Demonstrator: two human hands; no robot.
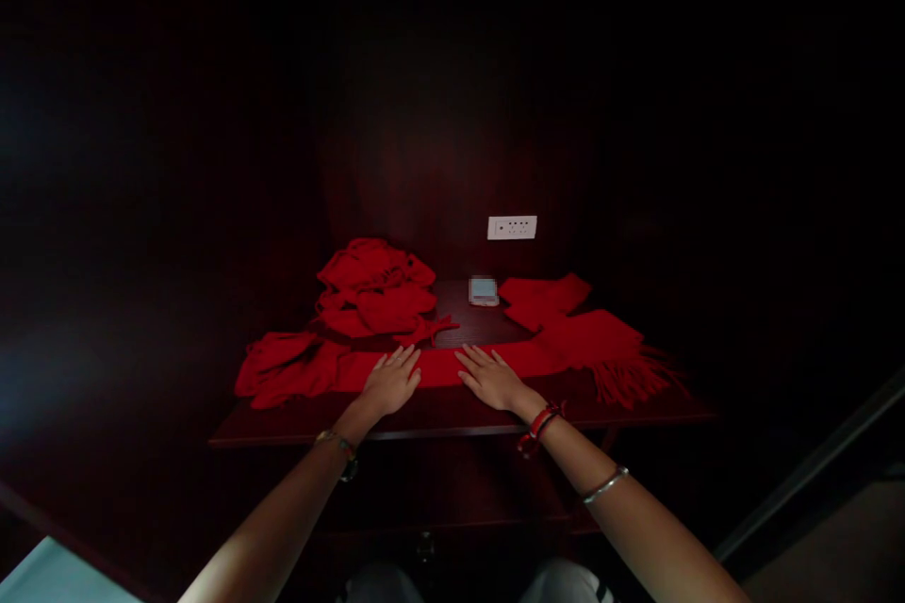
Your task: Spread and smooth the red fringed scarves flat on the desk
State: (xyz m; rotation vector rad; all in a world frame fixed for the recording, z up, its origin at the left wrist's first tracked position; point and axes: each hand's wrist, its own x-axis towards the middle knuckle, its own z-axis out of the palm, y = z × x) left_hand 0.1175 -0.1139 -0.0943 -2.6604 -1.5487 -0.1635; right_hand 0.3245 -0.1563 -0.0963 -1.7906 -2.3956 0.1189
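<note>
Our two hands, left hand (394, 381) and right hand (493, 380), lay flat on one long red scarf (439, 367), fingers open and a little apart. The scarf ran along the front edge of the worktop (438, 411), one fringe (628, 381) near the front right corner. One red heap (378, 294) sat toward the back left corner. We saw one small pale thing (484, 290) by the back edge.

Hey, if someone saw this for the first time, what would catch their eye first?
Probably the long, bright red fringed cloth along the front of the dark wood-grained tabletop, with the bare left hand and bare right hand palm-down on it. Next, the heaped red fabric pile behind, on the left, and the white rectangular wall socket against the dark background.
</note>
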